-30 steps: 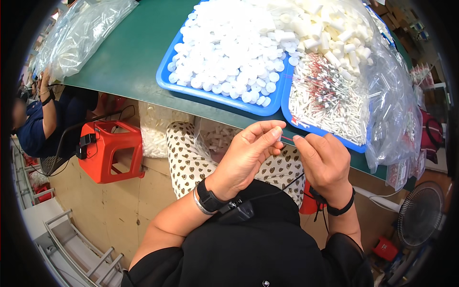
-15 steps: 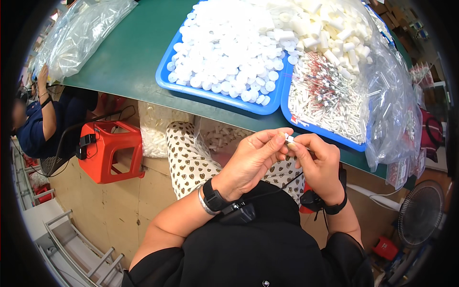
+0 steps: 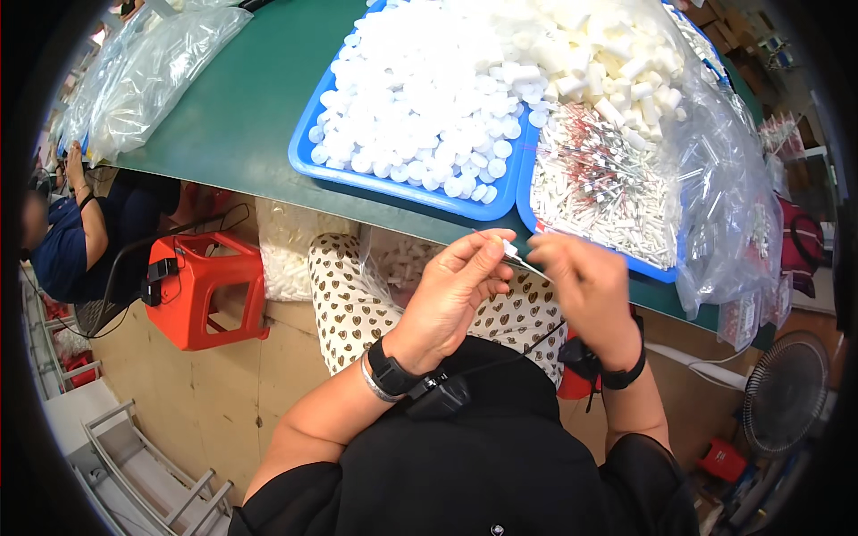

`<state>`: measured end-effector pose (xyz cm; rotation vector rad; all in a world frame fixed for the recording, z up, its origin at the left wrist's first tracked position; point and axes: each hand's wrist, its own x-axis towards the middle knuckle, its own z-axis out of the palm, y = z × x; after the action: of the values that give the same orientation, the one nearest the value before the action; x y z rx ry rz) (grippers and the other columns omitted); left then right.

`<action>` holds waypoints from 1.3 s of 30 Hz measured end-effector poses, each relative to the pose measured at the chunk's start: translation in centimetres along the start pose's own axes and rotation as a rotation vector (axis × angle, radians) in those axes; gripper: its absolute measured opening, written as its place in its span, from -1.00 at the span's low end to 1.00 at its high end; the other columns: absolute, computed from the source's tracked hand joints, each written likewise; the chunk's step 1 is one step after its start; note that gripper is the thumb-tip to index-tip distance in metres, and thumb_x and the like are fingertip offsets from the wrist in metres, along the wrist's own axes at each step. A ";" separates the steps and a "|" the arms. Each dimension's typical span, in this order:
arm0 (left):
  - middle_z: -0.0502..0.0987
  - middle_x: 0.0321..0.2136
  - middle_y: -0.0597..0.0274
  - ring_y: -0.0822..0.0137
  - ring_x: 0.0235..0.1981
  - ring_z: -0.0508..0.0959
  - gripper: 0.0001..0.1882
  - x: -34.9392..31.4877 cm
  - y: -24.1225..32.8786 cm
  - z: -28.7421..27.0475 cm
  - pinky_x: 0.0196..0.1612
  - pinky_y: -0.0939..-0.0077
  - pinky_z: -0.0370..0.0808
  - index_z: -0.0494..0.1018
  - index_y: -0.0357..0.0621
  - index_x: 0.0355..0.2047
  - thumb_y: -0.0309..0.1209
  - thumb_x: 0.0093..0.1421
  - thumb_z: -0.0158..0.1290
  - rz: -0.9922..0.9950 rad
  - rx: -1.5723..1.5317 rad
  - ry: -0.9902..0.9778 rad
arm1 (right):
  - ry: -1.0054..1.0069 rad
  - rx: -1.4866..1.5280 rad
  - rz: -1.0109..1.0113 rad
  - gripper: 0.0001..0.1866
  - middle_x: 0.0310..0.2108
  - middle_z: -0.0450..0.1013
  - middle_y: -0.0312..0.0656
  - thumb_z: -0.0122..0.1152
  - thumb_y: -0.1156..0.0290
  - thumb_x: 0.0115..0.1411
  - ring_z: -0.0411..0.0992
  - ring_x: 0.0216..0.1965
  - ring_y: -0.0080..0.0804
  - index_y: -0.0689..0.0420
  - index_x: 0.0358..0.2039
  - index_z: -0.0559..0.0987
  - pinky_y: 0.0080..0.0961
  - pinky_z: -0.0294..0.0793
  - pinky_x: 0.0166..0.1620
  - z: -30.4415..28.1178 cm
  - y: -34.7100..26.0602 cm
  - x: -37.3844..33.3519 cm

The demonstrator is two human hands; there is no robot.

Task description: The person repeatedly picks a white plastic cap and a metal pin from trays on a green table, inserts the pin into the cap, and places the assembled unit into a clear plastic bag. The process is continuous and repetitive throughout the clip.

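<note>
Pinching wht part (image 3: 510, 249) w/ L hand (image 3: 454, 290), R hand (image 3: 590, 290) nearby

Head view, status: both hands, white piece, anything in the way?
Left hand pinching small white piece. Right hand close by, blurred, grip unclear. Nothing seen blocking either hand.

White discs (image 3: 420, 107) glare, perhaps overexposed; right hand (image 3: 588, 284) blurred; edges warped

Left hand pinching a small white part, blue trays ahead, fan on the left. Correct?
Not quite: the fan is on the right, as the head view shows. The rest stands: left hand pinching a small white part, blue trays ahead.
</note>
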<state>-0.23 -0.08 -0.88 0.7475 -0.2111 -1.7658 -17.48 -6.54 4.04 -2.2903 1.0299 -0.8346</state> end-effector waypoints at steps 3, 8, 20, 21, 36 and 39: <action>0.57 -0.18 0.19 0.46 -0.21 0.57 -0.63 -0.2 1.1 0.2 -0.08 0.55 0.55 0.41 -0.25 0.07 -0.26 0.38 0.04 0.025 0.022 0.021 | 0.045 -0.505 -0.121 -0.89 -0.44 0.47 -0.17 0.23 0.58 0.09 0.48 -0.41 -0.24 0.18 -0.33 0.59 -0.34 0.46 -0.37 -1.4 1.2 1.9; 0.57 -0.15 0.13 0.42 -0.18 0.59 -0.60 -0.5 1.8 0.9 -0.04 0.53 0.55 0.39 -0.27 0.10 -0.25 0.39 0.03 0.019 0.046 0.023 | -0.123 -0.747 -0.203 -0.82 -0.36 0.40 -0.21 0.21 0.62 -0.05 0.44 -0.30 -0.26 0.14 -0.37 0.56 -0.34 0.45 -0.29 -1.4 2.8 3.4; 0.56 -0.17 0.15 0.36 -0.15 0.60 -0.59 0.9 4.0 2.2 -0.03 0.49 0.57 0.40 -0.33 0.10 -0.28 0.37 0.05 0.153 0.047 0.059 | 0.048 -0.039 -0.072 -0.84 -0.42 0.51 -0.16 0.28 0.63 0.09 0.50 -0.51 -0.29 0.21 -0.30 0.53 -0.44 0.47 -0.44 -1.5 2.2 2.3; 0.56 -0.18 0.17 0.36 -0.14 0.61 -0.58 0.9 4.2 2.6 -0.03 0.49 0.57 0.40 -0.33 0.11 -0.28 0.37 0.05 0.156 0.041 0.058 | 0.072 -0.025 -0.093 -0.86 -0.51 0.51 -0.16 0.28 0.62 0.13 0.48 -0.59 -0.31 0.22 -0.30 0.52 -0.47 0.45 -0.48 -1.3 2.0 2.2; 0.57 -0.15 0.13 0.36 -0.13 0.60 -0.59 2.5 3.5 3.5 -0.02 0.49 0.57 0.39 -0.28 0.11 -0.28 0.37 0.05 0.145 0.068 0.072 | 0.145 -0.066 -0.069 -0.85 -0.44 0.53 -0.11 0.33 0.62 0.07 0.53 -0.45 -0.18 0.21 -0.34 0.55 -0.37 0.49 -0.39 -2.2 1.7 1.0; 0.57 -0.15 0.14 0.36 -0.13 0.60 -0.59 2.6 3.4 3.4 -0.02 0.49 0.57 0.40 -0.29 0.11 -0.28 0.37 0.06 0.142 0.080 0.066 | 0.149 -0.074 -0.071 -0.85 -0.44 0.54 -0.12 0.34 0.62 0.07 0.53 -0.45 -0.18 0.20 -0.33 0.55 -0.37 0.49 -0.39 -2.2 1.7 1.0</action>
<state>0.12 -4.41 2.51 0.8272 -0.2854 -1.6030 -19.31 -8.75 4.76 -2.3676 1.0645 -1.0257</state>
